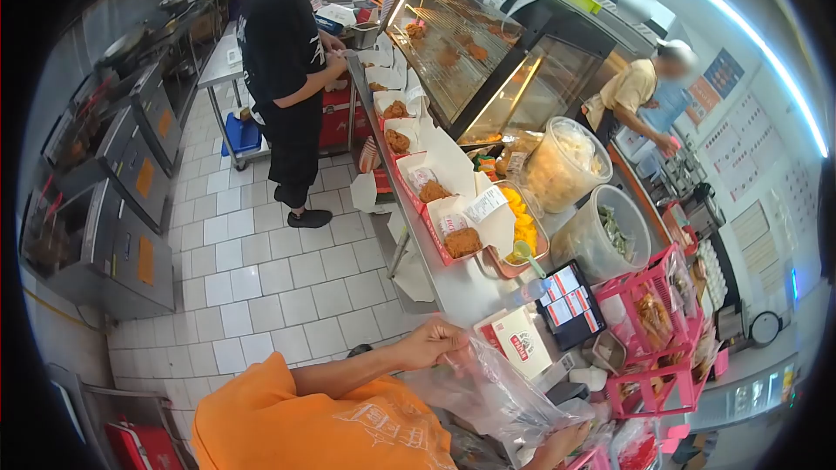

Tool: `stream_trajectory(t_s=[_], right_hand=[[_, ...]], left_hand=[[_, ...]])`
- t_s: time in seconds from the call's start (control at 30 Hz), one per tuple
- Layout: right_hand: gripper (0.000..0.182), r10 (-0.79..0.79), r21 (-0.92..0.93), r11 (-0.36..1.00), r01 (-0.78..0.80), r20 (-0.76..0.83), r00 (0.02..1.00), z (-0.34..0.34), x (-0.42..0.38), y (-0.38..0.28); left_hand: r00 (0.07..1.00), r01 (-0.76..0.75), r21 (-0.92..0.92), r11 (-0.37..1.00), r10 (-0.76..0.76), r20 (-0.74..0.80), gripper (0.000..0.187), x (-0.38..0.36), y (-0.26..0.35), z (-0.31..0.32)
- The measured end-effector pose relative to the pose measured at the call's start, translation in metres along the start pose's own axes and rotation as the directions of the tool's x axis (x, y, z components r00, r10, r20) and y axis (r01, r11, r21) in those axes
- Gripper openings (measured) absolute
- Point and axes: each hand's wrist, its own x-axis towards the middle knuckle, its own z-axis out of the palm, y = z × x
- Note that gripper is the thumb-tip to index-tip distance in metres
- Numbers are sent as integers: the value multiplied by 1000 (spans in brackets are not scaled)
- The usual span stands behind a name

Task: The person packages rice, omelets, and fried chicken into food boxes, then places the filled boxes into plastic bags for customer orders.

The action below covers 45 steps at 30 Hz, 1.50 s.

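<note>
My left hand (pixel 431 342) pinches the upper edge of a clear plastic bag (pixel 501 387) in front of my orange shirt. Lower right, my right hand (pixel 557 446) is partly hidden by the bag and the frame's bottom; its fingers are at the bag's other end. Just beyond the bag, a closed white printed box (pixel 520 342) lies on the metal counter (pixel 466 290). Open boxes with fried chicken (pixel 461 242) stand in a row along the counter, the nearest with a receipt (pixel 485 204) on its flap.
A tablet (pixel 570 305), a container of yellow pieces (pixel 525 231), clear tubs (pixel 610 231) and pink baskets (pixel 653 322) stand to the right. Behind the boxes is a glass display case (pixel 461 43). A person in black (pixel 279 52) stands at the counter's far end; another (pixel 631 91) works beyond the case.
</note>
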Motion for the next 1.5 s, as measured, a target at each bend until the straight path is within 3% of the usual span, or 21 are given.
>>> stream_trajectory(t_s=[0.03, 0.13, 0.23, 0.33, 0.43, 0.63, 0.73, 0.83, 0.93, 1.03, 1.13, 1.17, 1.2, 1.23, 1.3, 1.33, 1.43, 1.5], right_hand=[[45, 51, 38, 998, -53, 47, 998, -3, 4, 2], [43, -8, 110, 994, 3, 42, 999, 1, 9, 8], [43, -93, -92, 991, 98, 55, 994, 19, -7, -15], [42, 2, 31, 1000, -6, 121, 993, 37, -31, -53], [42, -34, 33, 999, 29, 179, 983, 56, -65, -91], [43, -51, -45, 997, 63, 236, 970, 44, -64, -76], [41, -14, -55, 998, 26, 203, 979, 46, -74, -82], [38, -7, -26, 1000, 12, 188, 982, 38, -74, -71], [30, 36, 72, 996, -52, 211, 977, 18, -81, -66], [20, 71, 22, 996, -84, 356, 932, 16, -87, -62], [17, -38, 10, 999, 37, 392, 919, 2, -70, -8], [17, -54, 9, 998, 54, 388, 920, 3, -62, 10], [43, -159, -555, 779, 293, 277, 948, 6, -80, -21], [44, -93, -571, 784, 245, 282, 955, 6, -84, -40], [46, 36, -604, 783, 150, 285, 958, 11, -88, -60], [48, -206, -528, 790, 310, 247, 947, 2, -69, -11], [49, -132, -584, 784, 211, 176, 976, 12, -71, -19], [50, -108, -585, 781, 218, 218, 970, 17, -63, -14]], left_hand=[[996, 3, 94, 996, 6, -87, 16, 0, 2, 3], [988, -94, 138, 986, 109, -109, 11, 1, 6, 11], [947, 56, 362, 931, 66, -314, 8, 1, -8, -6], [971, -97, 51, 994, 106, -212, 22, -6, -2, -3], [971, -45, -17, 999, 40, -235, 21, -13, -2, -3], [960, -19, -65, 998, 0, -280, 24, -16, -13, -14], [996, -83, -137, 987, 79, -39, 27, -9, -27, -25], [959, 133, -85, 987, -150, -242, 35, -8, -27, -19], [968, 169, -260, 951, -210, -139, 35, -13, -42, -51], [967, 209, 233, 950, -166, -192, 33, -19, -52, -76], [939, 340, 613, 713, -217, -268, 26, -22, -59, -98], [938, 335, 504, 796, -232, -257, 22, -23, -56, -94], [938, 327, 385, 863, -248, -241, 18, -24, -51, -82], [938, 320, 252, 913, -267, -223, 16, -26, -45, -70], [932, 360, -36, 932, -361, -26, 24, -26, -18, -42], [920, 392, -177, 903, -382, 86, 30, -22, -9, -36], [940, 342, -139, 929, -339, 42, 30, -19, -48, -67], [904, 401, -36, 915, -402, -147, 28, -18, -64, -75]])
